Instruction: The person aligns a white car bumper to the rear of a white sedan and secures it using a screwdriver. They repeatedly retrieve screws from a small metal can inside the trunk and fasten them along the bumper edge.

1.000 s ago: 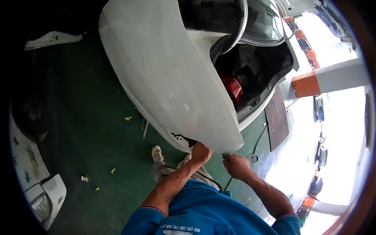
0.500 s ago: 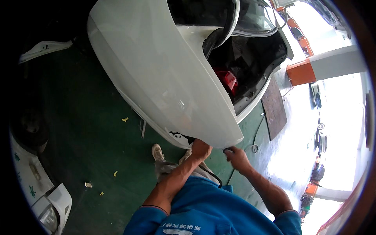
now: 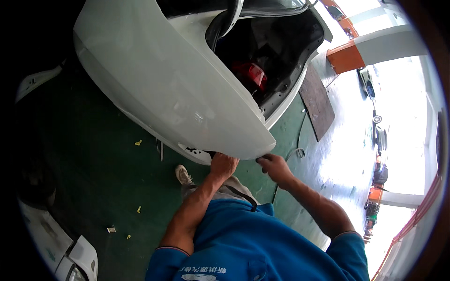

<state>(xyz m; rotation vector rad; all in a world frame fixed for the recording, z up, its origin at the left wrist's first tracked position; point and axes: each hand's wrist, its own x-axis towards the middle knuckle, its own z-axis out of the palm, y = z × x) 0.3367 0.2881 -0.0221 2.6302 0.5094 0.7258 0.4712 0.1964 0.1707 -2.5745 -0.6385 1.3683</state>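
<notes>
My left hand (image 3: 224, 165) is curled at the lower edge of the white rear panel (image 3: 154, 84) of a car, beside a dark cut-out with a perforated white bracket (image 3: 194, 153); its fingertips are hidden. Just right of it, under the panel's rounded corner, my right hand (image 3: 274, 167) is closed around something small and dark that I cannot make out. Above, the open boot (image 3: 286, 51) has a dark lining and holds a red lamp-like part (image 3: 253, 74).
Green floor (image 3: 108, 178) carries small yellow pieces (image 3: 138, 142), a small block (image 3: 111, 229), a hose (image 3: 300, 152) and a flat board (image 3: 318, 103). Loose white body parts (image 3: 56, 241) lie left. An orange-and-white pillar (image 3: 347, 57) stands right, with parked cars (image 3: 379, 136) beyond.
The car and both hands have shifted up and leftward in the view as the camera moved. My hands remain at the panel's lower edge, with the right hand's fingers slightly repositioned.
</notes>
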